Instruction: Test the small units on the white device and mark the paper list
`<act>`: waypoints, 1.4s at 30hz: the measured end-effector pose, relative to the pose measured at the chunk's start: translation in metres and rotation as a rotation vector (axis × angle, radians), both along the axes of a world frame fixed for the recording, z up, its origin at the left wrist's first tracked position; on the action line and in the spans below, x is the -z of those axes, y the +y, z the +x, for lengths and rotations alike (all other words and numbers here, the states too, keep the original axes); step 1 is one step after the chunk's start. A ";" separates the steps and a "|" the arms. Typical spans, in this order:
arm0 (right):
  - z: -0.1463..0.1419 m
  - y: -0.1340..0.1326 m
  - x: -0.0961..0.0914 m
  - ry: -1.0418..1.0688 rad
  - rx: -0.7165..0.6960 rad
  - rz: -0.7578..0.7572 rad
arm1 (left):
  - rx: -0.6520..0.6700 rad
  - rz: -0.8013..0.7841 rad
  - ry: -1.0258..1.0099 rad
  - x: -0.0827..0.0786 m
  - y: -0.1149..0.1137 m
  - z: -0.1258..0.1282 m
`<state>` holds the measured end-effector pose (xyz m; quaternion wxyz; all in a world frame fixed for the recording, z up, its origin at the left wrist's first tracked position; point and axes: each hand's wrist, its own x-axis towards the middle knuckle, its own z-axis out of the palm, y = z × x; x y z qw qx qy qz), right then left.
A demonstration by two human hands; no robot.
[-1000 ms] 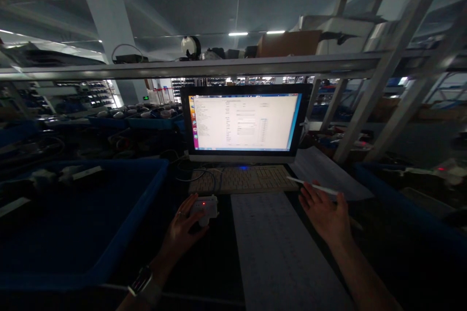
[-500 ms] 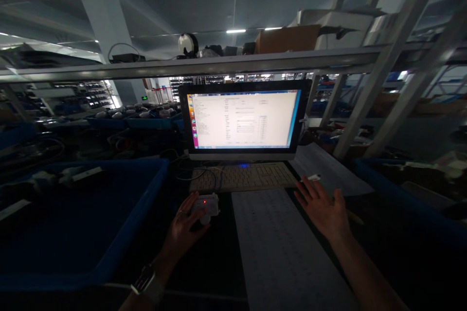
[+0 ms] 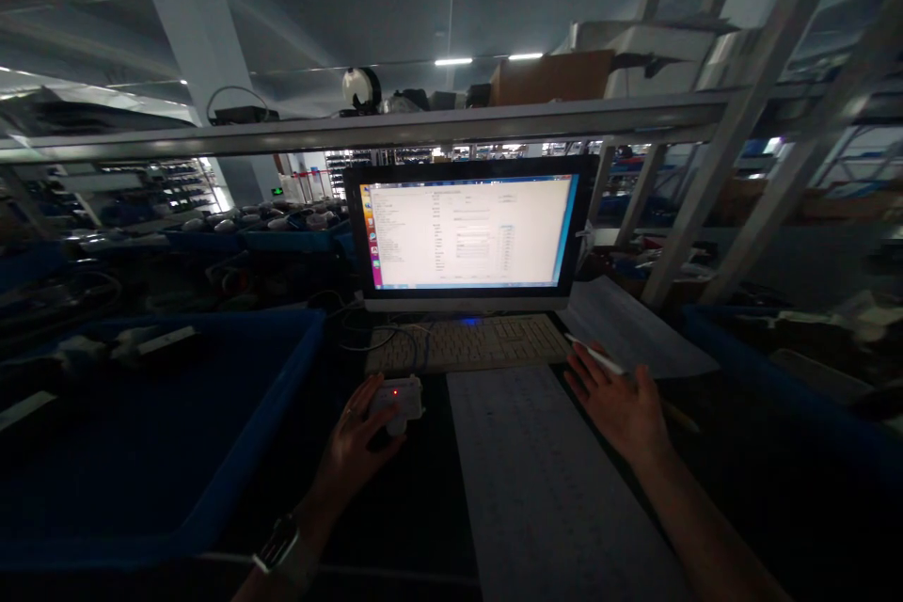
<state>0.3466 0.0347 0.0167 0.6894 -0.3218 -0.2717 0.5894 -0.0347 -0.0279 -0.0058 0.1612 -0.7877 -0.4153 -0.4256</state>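
My left hand (image 3: 359, 437) is closed around the left side of a small white box-shaped device (image 3: 409, 398) on the dark tabletop. The device shows a lit red light and a round pale knob-like part (image 3: 396, 423) under my fingertips. To the right, my right hand (image 3: 625, 409) is open, palm up, with fingers apart. A white pen (image 3: 596, 356) runs slantwise by its fingertips; I cannot tell whether they touch it. Between my hands lies a long printed sheet (image 3: 536, 470). Beyond them are a pale keyboard (image 3: 466, 345) and a lit monitor (image 3: 469, 235) showing a settings-like window.
A blue bin (image 3: 240, 461) with dark parts stands at left, another blue bin (image 3: 768, 386) at right. Another paper sheet (image 3: 635, 329) lies right of the keyboard. Loose cables (image 3: 367, 339) run below the monitor. Overhead, a metal shelf (image 3: 423, 127) carries a cardboard box (image 3: 554, 77).
My right hand has drawn slightly down and left, and its fingers look more curled. More of the white pen shows. My left hand stays on the device.
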 end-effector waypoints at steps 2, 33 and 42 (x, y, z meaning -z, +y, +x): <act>0.000 0.000 -0.001 -0.011 0.015 0.017 | 0.002 0.007 -0.008 0.000 0.000 0.000; 0.001 0.000 0.002 -0.037 -0.057 0.075 | -0.029 -0.048 0.003 0.001 -0.001 0.001; -0.001 0.001 0.003 -0.025 -0.024 0.065 | -0.016 -0.043 -0.010 -0.001 -0.001 0.001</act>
